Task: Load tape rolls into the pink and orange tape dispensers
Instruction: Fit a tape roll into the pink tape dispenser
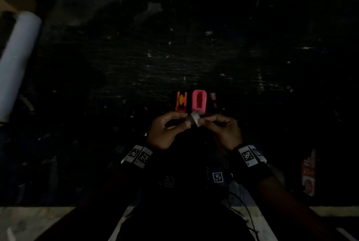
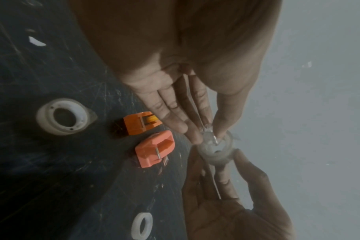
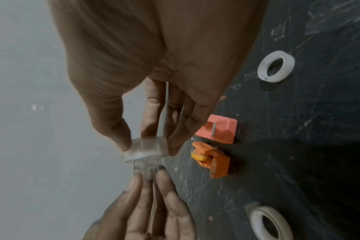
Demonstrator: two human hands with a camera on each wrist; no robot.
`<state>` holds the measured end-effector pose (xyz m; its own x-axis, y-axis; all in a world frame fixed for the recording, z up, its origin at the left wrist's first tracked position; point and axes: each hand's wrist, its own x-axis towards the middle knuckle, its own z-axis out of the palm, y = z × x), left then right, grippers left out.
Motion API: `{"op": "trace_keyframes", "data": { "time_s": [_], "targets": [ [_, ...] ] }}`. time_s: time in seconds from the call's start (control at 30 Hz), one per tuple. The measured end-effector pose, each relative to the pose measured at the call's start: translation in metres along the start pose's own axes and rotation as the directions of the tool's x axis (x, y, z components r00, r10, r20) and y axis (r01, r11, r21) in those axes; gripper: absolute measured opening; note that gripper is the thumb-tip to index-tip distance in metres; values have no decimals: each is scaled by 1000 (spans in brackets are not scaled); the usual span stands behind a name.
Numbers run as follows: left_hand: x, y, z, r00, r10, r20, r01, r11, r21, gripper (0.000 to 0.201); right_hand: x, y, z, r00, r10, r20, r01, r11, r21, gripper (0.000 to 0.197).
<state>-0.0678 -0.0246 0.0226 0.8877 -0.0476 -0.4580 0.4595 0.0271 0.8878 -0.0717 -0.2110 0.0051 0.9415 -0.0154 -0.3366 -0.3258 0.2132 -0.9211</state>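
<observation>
Both hands meet just in front of the dispensers. My right hand grips a clear tape roll between thumb and fingers; the roll shows faintly in the head view. My left hand pinches a clear plastic core piece that sticks out of the roll's hole. The orange dispenser holds a yellow wheel and stands on the dark table. The pink dispenser stands right of it, its slot empty. In the wrist views, the pink dispenser and the orange dispenser lie beside the hands, untouched.
Two white tape rolls lie on the scratched dark table, one right of the dispensers, one left. A large pale cylinder lies at the far left. A red and white packet sits at the right. The table's front edge is near my body.
</observation>
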Motion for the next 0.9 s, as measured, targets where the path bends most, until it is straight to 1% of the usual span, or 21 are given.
{"op": "trace_keyframes", "data": {
  "time_s": [0.17, 0.3, 0.4, 0.47, 0.53, 0.63, 0.7, 0.8, 0.83, 0.9],
  "targets": [
    [1, -2, 0, 997, 78, 9, -79, 992, 100, 21, -2, 0, 2, 1000, 3, 23, -3, 1000, 4, 24],
    [3, -3, -4, 993, 117, 11, -117, 974, 196, 24, -1, 2, 0, 997, -13, 71, 18, 997, -81, 34],
    [5, -4, -6, 988, 150, 18, -149, 946, 286, 23, -1, 1, -2, 994, -59, 93, 76, 978, -196, 28],
    [4, -4, -4, 981, 194, 23, -189, 911, 366, 21, -1, 0, 1, 994, -52, 93, 72, 971, -226, 24],
    [5, -5, -1, 970, 243, 35, -233, 866, 443, 23, 1, 0, 5, 999, -16, 35, 24, 973, -228, 20],
    [11, -10, 5, 946, 308, 100, -311, 779, 544, 22, 5, 2, 10, 996, 12, -91, -35, 965, -260, 17],
    [14, -13, 8, 938, 322, 127, -337, 765, 548, 23, 8, 5, 11, 990, 19, -140, -64, 945, -321, 17],
    [12, -14, 13, 907, 410, 95, -385, 717, 581, 28, 10, 4, 10, 981, 6, -193, -82, 917, -390, 22],
    [12, -12, 12, 903, 418, 103, -393, 703, 593, 31, 11, 2, 9, 979, -12, -201, -81, 891, -446, 25],
    [18, -7, 10, 910, 388, 144, -386, 671, 633, 40, 11, -3, 5, 978, -46, -203, -72, 839, -539, 26]
  ]
}}
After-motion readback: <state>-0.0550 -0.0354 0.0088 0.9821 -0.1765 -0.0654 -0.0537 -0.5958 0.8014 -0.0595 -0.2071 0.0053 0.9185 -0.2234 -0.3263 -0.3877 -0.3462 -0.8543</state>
